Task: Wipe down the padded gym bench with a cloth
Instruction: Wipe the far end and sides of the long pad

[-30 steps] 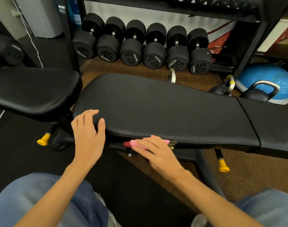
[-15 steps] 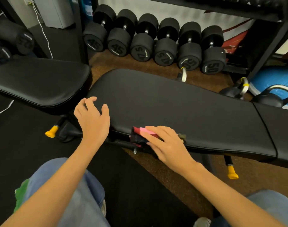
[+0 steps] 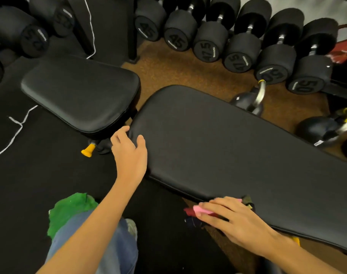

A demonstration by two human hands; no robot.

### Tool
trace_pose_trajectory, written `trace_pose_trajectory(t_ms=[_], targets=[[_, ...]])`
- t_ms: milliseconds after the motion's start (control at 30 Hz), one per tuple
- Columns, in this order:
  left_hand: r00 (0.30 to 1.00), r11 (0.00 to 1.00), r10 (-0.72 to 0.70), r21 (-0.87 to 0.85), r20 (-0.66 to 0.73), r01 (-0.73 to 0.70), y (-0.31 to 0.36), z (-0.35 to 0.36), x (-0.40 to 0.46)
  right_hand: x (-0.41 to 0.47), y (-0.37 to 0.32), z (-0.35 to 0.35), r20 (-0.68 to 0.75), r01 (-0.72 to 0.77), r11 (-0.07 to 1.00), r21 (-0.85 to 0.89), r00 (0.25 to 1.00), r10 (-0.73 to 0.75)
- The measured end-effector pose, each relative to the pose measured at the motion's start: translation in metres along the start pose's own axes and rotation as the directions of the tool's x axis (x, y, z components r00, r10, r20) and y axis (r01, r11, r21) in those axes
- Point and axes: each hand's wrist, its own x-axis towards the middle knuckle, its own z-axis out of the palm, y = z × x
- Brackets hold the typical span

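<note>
Along the near edge of the padded bench, the right hand lies flat with its fingers spread over a bunched pink and dark cloth, pressing it against the side of the pad rather than pinching it. The left hand rests loosely curled on the pad's rounded end, fingers apart, holding nothing and seemingly steadying the worktop.

Because the cloth is only trapped under an open palm and partly hangs below the edge, a quick stroke could let it slide out and drop to the floor, or pass over the seam without cleaning it. The broad top of the pad, beyond the cloth, looks smooth and matte; whether it has been wiped I cannot tell.

Left of the bench sits a second black pad. Behind the bench a row of dumbbells rests on brown flooring, with kettlebells just beyond its far edge. Black matting lies under the person's knees.
</note>
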Motion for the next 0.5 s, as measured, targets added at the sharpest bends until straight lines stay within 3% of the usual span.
trace_pose_trajectory(t_ms=[200, 333, 400, 500], targets=[[0.986, 0.996, -0.079, -0.022, 0.150, 0.083, 0.016, -0.041, 0.012, 0.075, -0.011, 0.001, 0.018, 0.057, 0.989, 0.136, 0.998, -0.060], [0.976, 0.992, -0.121, -0.010, 0.179, 0.125, 0.023, -0.073, 0.014, 0.146, -0.030, -0.006, -0.073, 0.073, 0.972, 0.222, 0.996, -0.058], [0.978, 0.989, -0.144, -0.014, 0.153, 0.148, 0.024, -0.089, 0.018, 0.182, -0.037, -0.016, -0.175, 0.043, 0.954, 0.297, 0.985, 0.010], [0.974, 0.975, -0.201, -0.074, 0.108, 0.210, 0.026, -0.111, 0.026, 0.234, -0.037, -0.039, -0.282, -0.079, 0.867, 0.491, 0.928, 0.244]])
